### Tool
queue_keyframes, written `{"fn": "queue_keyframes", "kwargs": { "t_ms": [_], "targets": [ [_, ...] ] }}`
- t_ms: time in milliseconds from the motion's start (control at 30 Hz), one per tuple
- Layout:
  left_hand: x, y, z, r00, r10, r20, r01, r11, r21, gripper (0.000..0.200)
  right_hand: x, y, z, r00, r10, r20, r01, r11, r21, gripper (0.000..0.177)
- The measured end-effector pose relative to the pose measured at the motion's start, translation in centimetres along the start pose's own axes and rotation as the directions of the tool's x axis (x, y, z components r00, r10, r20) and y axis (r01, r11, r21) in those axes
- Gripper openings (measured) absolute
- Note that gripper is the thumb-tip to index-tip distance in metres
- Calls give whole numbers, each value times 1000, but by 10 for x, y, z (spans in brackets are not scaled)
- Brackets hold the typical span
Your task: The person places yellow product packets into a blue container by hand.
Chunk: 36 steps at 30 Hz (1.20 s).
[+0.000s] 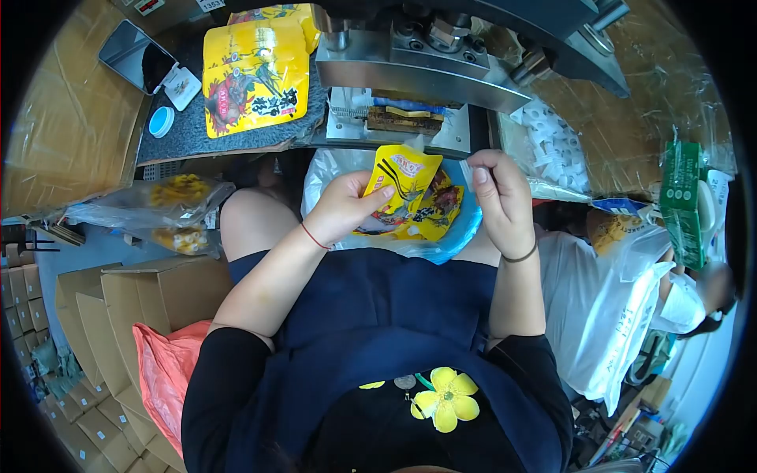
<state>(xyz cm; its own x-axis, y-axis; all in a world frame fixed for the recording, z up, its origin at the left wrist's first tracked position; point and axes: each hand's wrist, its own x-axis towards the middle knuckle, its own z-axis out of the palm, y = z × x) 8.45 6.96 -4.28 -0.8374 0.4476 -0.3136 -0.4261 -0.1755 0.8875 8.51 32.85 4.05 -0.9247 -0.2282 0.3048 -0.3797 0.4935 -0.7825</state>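
Note:
My left hand (344,206) pinches a yellow printed pouch (400,175) by its left edge, with a small translucent piece at the pouch's top. To the right, apart from the pouch, my right hand (501,197) has its thumb and fingers pressed together on a small whitish piece too small to name. Below both hands, on my lap, a blue basin (465,236) lined with clear plastic holds more yellow pouches (436,211). Just above stands a metal press (426,71) with a brass-coloured block under it.
Yellow pouches (256,75) lie stacked on the dark mat at upper left, beside a phone (138,57) and a round blue-lidded container (162,121). White spouts (552,146) are heaped right of the press. Cardboard boxes (169,292) stand at left; another person (694,299) is at far right.

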Motion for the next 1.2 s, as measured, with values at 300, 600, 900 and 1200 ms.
{"fn": "queue_keyframes", "kwargs": {
  "t_ms": [300, 600, 900, 1200],
  "targets": [
    [-25, -2, 10, 993, -16, 115, 6, 996, 88, 29, 14, -13, 28, 977, -192, 93, 205, 966, -159, 21],
    [-22, 2, 11, 951, -114, 288, 155, 980, -125, 34, 15, -14, -12, 984, -174, 40, 178, 954, -243, 28],
    [18, 53, -3, 992, -45, 115, 78, 949, -304, 37, -30, 6, -30, 832, 89, 547, 12, 984, -178, 21],
    [3, 47, -9, 997, 19, 72, -7, 987, -161, 34, -44, 132, 17, 680, 515, 522, -139, 790, -597, 23]
  ]
}}
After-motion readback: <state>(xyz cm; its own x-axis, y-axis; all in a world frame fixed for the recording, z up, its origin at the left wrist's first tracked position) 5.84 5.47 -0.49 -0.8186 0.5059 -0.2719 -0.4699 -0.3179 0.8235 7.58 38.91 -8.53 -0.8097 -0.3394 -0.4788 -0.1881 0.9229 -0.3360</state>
